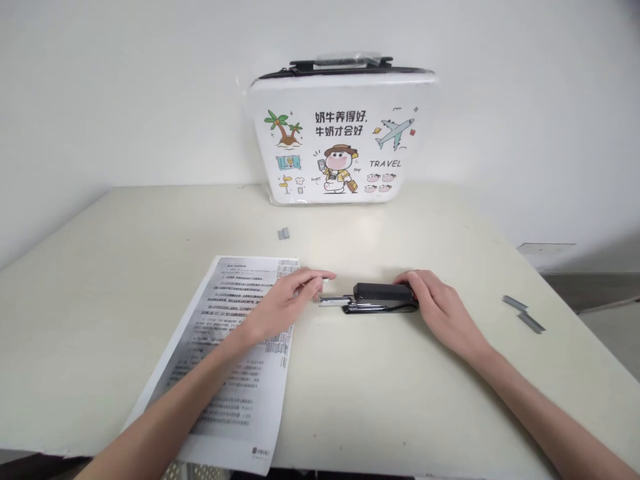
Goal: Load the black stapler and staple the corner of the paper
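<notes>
Loading looks half done: the stapler (383, 298) has its magazine out, right hand (440, 310) clamped round its rear, left hand (290, 300) at the rail, grip unclear.

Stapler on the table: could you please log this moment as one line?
left hand: at black stapler front tray | right hand: holds stapler rear | nearby: printed sheet, staple strips, cartoon case

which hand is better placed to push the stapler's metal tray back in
Probably the left hand: its fingertips sit at the protruding tray, while the right hand rests on the stapler.
</notes>
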{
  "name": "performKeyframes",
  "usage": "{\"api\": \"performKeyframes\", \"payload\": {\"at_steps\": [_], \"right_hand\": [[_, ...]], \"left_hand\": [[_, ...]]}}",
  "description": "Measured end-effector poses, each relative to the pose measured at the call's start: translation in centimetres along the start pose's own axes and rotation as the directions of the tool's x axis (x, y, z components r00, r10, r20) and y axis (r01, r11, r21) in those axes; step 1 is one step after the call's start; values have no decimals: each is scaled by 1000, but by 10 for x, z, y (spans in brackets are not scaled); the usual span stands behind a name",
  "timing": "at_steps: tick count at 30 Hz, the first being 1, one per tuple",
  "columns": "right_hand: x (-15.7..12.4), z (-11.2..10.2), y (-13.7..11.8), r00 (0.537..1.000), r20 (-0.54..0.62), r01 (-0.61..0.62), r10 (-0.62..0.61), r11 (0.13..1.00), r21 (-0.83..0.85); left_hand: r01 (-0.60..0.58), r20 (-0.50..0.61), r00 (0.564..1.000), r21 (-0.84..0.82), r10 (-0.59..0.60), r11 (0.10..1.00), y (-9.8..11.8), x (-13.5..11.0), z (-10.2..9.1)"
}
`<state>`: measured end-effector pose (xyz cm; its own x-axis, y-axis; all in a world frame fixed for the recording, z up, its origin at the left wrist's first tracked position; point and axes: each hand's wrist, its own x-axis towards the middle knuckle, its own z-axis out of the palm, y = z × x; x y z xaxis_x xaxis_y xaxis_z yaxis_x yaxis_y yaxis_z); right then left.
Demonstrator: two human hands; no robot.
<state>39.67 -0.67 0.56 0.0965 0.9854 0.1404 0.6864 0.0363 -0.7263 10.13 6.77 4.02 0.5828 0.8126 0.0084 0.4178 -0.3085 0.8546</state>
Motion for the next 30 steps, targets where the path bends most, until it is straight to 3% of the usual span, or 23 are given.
{"api": "performKeyframes", "payload": {"at_steps": [4, 8, 13, 25, 30], "right_hand": [[0, 0, 1, 1000, 4, -9, 9, 1000, -1], [0, 0, 0, 1000, 7, -11, 11, 1000, -13], [0, -1, 1, 1000, 5, 4, -4, 999, -42], [-1, -2, 0, 1000, 13, -21, 22, 999, -31], [-2, -3, 1, 999, 11, -30, 30, 1000, -2]], "left_hand": [[-125, -70, 988, 200, 141, 972, -1, -4, 9], [-268, -36, 954, 337, 297, 902, -3, -7, 15], [-292, -6, 949, 372, 316, 881, -7, -9, 17], [-275, -74, 939, 427, 336, 861, -9, -12, 27], [-305, 1, 941, 437, 339, 846, -9, -9, 14]]}}
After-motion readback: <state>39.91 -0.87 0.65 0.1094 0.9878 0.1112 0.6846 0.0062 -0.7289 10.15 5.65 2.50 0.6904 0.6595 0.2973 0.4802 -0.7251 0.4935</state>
